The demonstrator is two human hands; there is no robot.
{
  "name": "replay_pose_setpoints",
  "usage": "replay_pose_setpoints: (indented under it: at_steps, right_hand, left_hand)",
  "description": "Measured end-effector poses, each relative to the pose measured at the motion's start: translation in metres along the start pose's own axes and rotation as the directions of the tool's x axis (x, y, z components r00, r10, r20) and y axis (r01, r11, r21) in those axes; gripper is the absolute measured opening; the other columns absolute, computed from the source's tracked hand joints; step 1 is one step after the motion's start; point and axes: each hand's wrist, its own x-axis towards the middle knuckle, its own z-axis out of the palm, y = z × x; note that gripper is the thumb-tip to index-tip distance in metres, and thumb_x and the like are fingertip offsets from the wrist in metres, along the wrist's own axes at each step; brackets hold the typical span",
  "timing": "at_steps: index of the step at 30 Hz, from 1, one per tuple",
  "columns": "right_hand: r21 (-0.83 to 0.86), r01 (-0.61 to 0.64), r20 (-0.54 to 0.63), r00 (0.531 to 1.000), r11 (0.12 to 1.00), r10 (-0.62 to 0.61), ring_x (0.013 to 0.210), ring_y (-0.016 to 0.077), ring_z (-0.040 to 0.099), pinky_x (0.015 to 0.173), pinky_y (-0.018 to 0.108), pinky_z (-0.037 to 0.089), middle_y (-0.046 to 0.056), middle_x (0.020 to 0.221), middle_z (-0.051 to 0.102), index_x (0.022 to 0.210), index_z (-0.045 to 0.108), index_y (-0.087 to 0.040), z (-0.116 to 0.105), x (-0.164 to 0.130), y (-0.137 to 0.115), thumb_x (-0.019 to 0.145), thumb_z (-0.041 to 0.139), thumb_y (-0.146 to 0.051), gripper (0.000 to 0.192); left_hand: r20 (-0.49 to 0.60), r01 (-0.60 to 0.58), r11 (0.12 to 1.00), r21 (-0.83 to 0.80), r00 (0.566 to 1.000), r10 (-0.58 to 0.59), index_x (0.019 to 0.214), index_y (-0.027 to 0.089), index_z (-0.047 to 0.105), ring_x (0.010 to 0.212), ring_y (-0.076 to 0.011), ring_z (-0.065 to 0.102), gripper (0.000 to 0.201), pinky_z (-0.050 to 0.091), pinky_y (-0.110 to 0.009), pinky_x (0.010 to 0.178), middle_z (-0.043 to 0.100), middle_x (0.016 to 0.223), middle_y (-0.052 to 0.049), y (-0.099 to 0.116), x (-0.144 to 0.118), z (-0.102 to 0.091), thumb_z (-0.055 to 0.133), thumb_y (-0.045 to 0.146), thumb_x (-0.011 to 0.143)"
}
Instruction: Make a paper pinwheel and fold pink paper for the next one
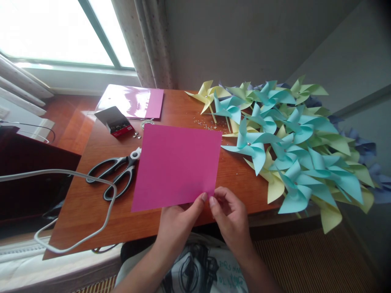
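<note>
Pinching the near right corner of a magenta paper sheet [179,165], my left hand [180,217] and right hand [229,215] meet at the table's front edge. Left thumb and forefinger are closed on the sheet's lower edge; right fingertips [213,200] are drawn together at the same corner, just beside the left ones, touching the paper. The sheet lies flat on the wooden table [88,215], slightly rotated, its far edge toward the window.

Left of the sheet, black-handled scissors [117,173] rest with blades closed, their tip touching or just under the paper's left edge. A white cable [100,228] loops across the table's left part and over one scissor handle. Farther back lie a small open box [114,121], a few loose pins [136,135] beside it, and a glossy pack of magenta paper [134,101]. More scattered pins [207,124] lie behind the sheet. Crowding the right side, a heap of blue, yellow and green paper pinwheels [293,142] overhangs the table edge; its nearest blue vane is just beside the sheet's right edge.
</note>
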Motion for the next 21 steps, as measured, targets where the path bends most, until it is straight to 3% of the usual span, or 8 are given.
replay_pose_setpoints:
  at_steps: [12, 21]
  right_hand:
    - [-0.003, 0.011, 0.052, 0.999, 1.000, -0.011, 0.064, 0.0125, 0.052, 0.056, 0.023, 0.040, -0.001, 0.077, 0.058, 0.089, 0.064, -0.020, -0.0014, -0.0011, -0.0057, 0.096, 0.059, -0.035, 0.017]
    - [-0.086, 0.098, 0.052, 0.994, 0.991, -0.094, 0.072, 0.0156, 0.057, 0.063, 0.026, 0.044, 0.001, 0.081, 0.060, 0.089, 0.064, -0.020, -0.0039, 0.0011, -0.0012, 0.097, 0.058, -0.031, 0.015]
  left_hand:
    - [-0.068, -0.045, 0.999, 0.009, 0.997, 0.046, 0.083, 0.018, 0.075, 0.083, -0.0208, 0.068, 0.024, 0.049, -0.030, 0.081, 0.076, 0.084, -0.001, 0.0023, 0.0018, -0.0032, 0.075, 0.042, 0.083]
    - [-0.065, -0.017, 0.998, 0.055, 0.998, 0.020, 0.078, 0.018, 0.074, 0.078, -0.0197, 0.066, 0.023, 0.048, -0.029, 0.077, 0.075, 0.078, 0.001, 0.0092, -0.0014, -0.0016, 0.074, 0.041, 0.083]
